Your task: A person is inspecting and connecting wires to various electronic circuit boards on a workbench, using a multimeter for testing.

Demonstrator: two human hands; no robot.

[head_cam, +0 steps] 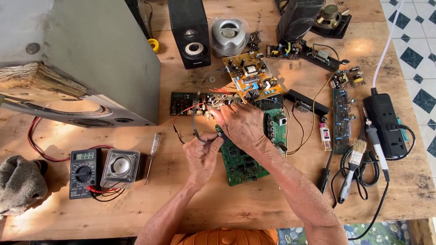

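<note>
Right hand (240, 124) hides green circuit board (240, 159) (its top only).

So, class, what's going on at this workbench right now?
A person is working with both bare hands over a green circuit board lying on a wooden table. The left hand pinches a dark wire, while the right hand reaches across to the wiring at the board's top edge. A multimeter, a small speaker and a screwdriver lie to the left. A brush and power strip sit on the right.
</note>
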